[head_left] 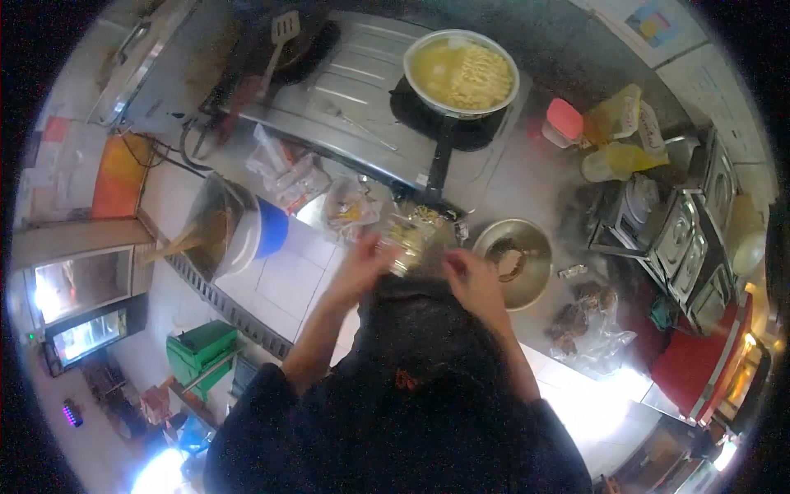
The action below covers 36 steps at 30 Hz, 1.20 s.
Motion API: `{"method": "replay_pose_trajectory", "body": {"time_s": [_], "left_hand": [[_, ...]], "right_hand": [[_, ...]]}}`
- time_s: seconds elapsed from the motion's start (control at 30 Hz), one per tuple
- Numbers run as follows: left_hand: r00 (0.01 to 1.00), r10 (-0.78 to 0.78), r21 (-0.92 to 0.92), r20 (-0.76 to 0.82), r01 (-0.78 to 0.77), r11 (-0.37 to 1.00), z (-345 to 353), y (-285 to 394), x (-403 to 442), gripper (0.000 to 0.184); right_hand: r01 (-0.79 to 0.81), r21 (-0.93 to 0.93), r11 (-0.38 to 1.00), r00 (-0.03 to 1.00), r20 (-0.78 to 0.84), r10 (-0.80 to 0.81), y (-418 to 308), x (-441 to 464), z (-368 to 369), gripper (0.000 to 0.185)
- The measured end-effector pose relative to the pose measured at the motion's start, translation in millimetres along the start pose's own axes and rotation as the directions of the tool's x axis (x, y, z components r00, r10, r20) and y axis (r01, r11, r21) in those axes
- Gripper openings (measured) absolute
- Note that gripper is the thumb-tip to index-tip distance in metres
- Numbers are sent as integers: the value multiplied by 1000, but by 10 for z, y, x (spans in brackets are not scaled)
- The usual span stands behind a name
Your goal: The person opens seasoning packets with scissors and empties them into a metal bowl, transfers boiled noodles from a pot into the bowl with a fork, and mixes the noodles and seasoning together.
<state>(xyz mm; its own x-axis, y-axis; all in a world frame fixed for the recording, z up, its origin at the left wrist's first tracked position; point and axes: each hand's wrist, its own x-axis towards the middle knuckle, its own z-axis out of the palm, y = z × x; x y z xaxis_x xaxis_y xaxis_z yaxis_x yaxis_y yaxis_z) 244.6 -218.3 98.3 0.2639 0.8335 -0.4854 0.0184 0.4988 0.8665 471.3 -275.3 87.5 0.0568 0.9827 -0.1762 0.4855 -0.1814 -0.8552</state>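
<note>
My left hand is closed at the edge of a shiny packet in front of my body. To its right, my right hand has its fingers drawn together beside a steel bowl; whether it holds anything is too small to tell. The bowl has brown and pale contents at its bottom. Beyond my hands, a pan of noodles in yellowish liquid sits on the stove's right burner, its black handle pointing toward me. Small scraps lie at the counter edge behind the packet.
Crumpled plastic bags lie left of my hands. A spatula rests over the stove's left burner. A pink-lidded container stands right of the stove. A blue and white bucket is at the left, a clear bag at the right.
</note>
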Motion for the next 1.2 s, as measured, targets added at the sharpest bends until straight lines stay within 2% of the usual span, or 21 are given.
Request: {"method": "replay_pose_trajectory", "body": {"time_s": [0.07,0.1,0.17,0.2,0.27,0.3,0.33,0.4,0.47,0.5,0.57,0.67,0.7,0.77,0.83,0.9,0.97,1.0,1.1,1.17,1.2], "left_hand": [[976,-34,-47,-217,25,999,-424,29,5,26],[975,-34,-49,-221,24,999,-646,-19,83,26],[932,47,200,-360,28,979,-1057,-236,380,28],[931,48,196,-363,25,980,-1198,-337,536,28],[913,248,607,-325,0,794,-1381,-317,745,36],[947,192,818,-256,107,566,-1447,-212,760,41],[950,192,816,-245,95,570,-1454,-143,756,41],[886,426,937,-184,27,348,-1387,-16,646,41],[881,462,940,-104,-65,336,-1427,141,557,39],[900,422,915,-108,-75,395,-1421,252,501,39],[913,402,854,-64,-158,495,-1455,339,448,39],[933,360,815,-25,-189,548,-1518,292,446,36],[967,252,760,-31,-141,634,-1478,432,396,33],[948,313,759,49,-239,606,-1549,427,423,32],[927,352,754,129,-323,571,-1630,412,424,31],[929,330,668,171,-355,654,-1622,495,442,29],[897,382,630,224,-432,645,-1632,450,506,27],[867,434,590,247,-489,643,-1610,447,529,26],[850,426,593,310,-523,612,-1598,555,509,26],[853,423,560,305,-520,645,-1572,584,512,26],[858,412,532,306,-513,674,-1559,588,500,25]], "right_hand": [[15,-110,994,1000,8,-14,266,228,417,20],[18,-110,994,1000,12,-17,395,322,589,20],[-180,-244,953,974,-182,138,601,524,876,25],[-176,-248,953,975,-180,133,671,603,973,25],[-342,-314,886,934,-219,283,653,720,1082,33],[-348,-317,883,931,-229,284,584,747,1105,33],[-435,-361,825,895,-276,351,527,763,1110,38],[-535,-403,742,841,-334,425,330,785,1102,42],[-652,-283,703,746,-405,529,206,796,1135,48],[-675,-281,682,725,-423,543,242,829,1187,48],[-745,-88,661,625,-439,645,280,927,1290,51],[-767,-65,638,596,-440,671,134,943,1314,51],[-774,-60,631,584,-455,672,-8,908,1317,51],[-783,-45,621,537,-554,636,-260,844,1320,50],[-792,-22,610,501,-595,629,-51,835,1443,50],[-795,17,606,460,-633,622,169,850,1513,50],[-721,-21,693,593,-537,600,339,862,1493,45],[-724,-13,690,579,-555,597,463,847,1518,45],[-661,-17,750,587,-634,503,643,837,1523,42],[-631,167,758,456,-711,536,655,700,1572,42],[-633,165,757,457,-709,537,469,640,1566,42]]}}
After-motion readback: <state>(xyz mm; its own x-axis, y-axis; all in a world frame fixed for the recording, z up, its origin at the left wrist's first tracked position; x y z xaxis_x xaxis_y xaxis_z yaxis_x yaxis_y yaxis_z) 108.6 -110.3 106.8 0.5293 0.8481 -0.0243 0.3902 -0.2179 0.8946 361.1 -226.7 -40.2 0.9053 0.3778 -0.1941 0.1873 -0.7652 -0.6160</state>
